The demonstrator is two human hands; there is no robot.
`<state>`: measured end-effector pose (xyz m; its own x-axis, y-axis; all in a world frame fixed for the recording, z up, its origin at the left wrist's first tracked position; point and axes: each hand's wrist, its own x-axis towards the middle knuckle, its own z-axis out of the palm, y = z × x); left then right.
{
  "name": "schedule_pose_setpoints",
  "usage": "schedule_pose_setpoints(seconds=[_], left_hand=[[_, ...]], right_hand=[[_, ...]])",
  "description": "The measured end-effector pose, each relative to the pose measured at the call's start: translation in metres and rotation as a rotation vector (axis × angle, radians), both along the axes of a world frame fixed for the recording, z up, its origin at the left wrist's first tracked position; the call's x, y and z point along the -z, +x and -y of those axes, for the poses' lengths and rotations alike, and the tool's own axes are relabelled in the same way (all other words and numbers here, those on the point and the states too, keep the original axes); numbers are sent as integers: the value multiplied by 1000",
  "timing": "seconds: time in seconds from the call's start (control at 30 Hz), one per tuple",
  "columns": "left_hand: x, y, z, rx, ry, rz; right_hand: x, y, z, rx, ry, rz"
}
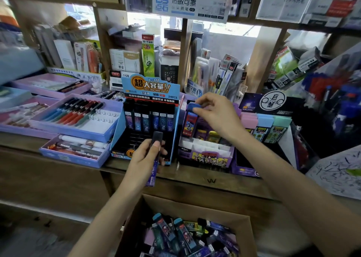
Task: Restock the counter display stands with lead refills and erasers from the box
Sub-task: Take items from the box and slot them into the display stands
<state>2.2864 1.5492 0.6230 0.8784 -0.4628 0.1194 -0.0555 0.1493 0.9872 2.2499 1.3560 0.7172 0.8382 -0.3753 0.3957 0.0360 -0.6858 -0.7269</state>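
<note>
Lead refill [156, 137] gripped in the left hand [145, 159]; eraser [190, 123] pinched by the right hand [216, 114].
The refill is held just in front of the blue stand [117, 131]. The eraser is lowered by its top end into the purple stand [207, 157]. The box [195, 206] lies beneath both wrists. Both items are judged light. The stiff, probably slick refill case is best taken by its long sides.

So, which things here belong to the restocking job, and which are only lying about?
Job: left hand with lead refill, right hand with blue-topped pack, blue refill stand, purple stand, cardboard box.
Lying about: pen trays, green box, shelf sign.
</note>
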Motion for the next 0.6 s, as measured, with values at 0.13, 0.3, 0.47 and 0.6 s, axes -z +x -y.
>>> schedule_pose_setpoints(seconds=[0.13, 0.3, 0.47, 0.6], left_hand=[[4, 2, -4, 24, -15, 7], [6, 2, -4, 42, -43, -18], [7, 1, -1, 48, -75, -64], [5, -2, -2, 71, -97, -74]], right_hand=[[5, 14, 6, 53, -107, 18], [21, 21, 12, 66, -241, 79], [41, 27, 13, 99, -427, 15], [47, 29, 13, 101, -558, -50]])
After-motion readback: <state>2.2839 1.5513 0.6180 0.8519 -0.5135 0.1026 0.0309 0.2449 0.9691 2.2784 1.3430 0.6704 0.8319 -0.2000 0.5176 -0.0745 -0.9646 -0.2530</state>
